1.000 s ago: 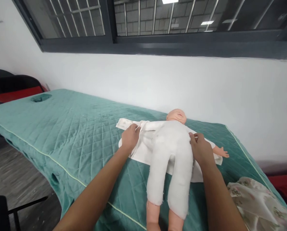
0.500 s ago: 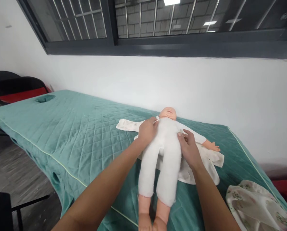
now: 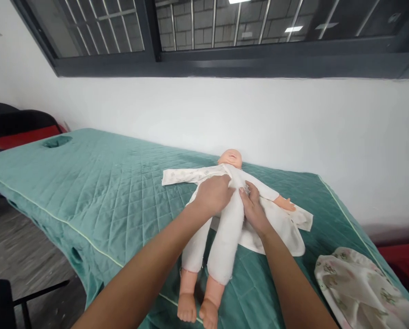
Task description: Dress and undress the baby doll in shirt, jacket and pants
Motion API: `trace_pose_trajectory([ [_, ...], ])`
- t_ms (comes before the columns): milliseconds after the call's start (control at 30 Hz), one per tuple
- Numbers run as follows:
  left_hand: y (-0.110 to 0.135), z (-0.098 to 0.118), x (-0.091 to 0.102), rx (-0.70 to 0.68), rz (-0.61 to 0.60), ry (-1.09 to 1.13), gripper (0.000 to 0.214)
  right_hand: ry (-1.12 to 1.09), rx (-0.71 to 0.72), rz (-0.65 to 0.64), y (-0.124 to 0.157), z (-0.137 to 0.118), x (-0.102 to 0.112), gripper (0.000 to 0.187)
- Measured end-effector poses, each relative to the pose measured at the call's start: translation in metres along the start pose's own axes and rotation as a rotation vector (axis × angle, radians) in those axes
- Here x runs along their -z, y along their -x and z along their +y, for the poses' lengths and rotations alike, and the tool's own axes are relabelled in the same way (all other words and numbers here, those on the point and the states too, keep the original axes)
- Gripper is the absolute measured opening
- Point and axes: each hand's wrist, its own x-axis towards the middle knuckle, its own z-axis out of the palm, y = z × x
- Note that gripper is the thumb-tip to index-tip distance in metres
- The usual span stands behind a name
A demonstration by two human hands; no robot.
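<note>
A baby doll (image 3: pixel 225 246) with a white cloth body lies on its back, head toward the wall and feet toward me. A white printed baby shirt (image 3: pixel 180 176) is on and under it; one sleeve covers the doll's arm on the left, while the other sleeve is spread out flat beneath the bare-handed right arm. My left hand (image 3: pixel 214 195) is closed on the shirt's front panel, across the doll's belly. Against the doll's right-hand side in view, my right hand (image 3: pixel 255 208) has its thumb on the torso and fingers curled; what lies under these fingers is partly hidden.
The doll rests on a green quilted bed (image 3: pixel 122 192) with a hole near its far left end. A folded printed cloth (image 3: pixel 358 283) lies at the near right. Black and red chairs (image 3: pixel 22 128) stand beyond the left end. A white wall and barred window border the back.
My left hand has moved from the doll's left side across its belly, drawing the shirt panel over the chest. My right hand stays at the doll's side. The view has shifted slightly.
</note>
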Motion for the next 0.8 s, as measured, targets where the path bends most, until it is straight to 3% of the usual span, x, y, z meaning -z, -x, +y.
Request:
trace_pose_trajectory([
  [100,0.024,0.007,0.011,-0.046,-0.063,0.197,0.024,-0.011,0.027,0.022,-0.002,0.004,0.0,0.075],
  [167,0.044,0.002,0.014,-0.068,-0.037,0.304,0.025,-0.017,0.032,0.029,-0.003,0.005,0.001,0.074],
  [300,0.085,-0.034,0.009,0.019,0.284,0.313,0.023,-0.005,0.019,0.045,-0.003,0.004,0.001,0.073],
  [367,0.099,-0.055,0.004,0.094,0.374,0.327,0.023,0.001,0.013,0.054,-0.003,0.004,0.001,0.073],
  [500,0.109,-0.077,-0.005,0.167,0.281,0.433,0.023,0.006,0.003,0.061,-0.004,0.005,0.002,0.073],
  [800,0.122,-0.064,-0.007,0.097,0.196,0.485,0.03,0.012,-0.022,0.07,-0.004,0.007,0.003,0.072],
])
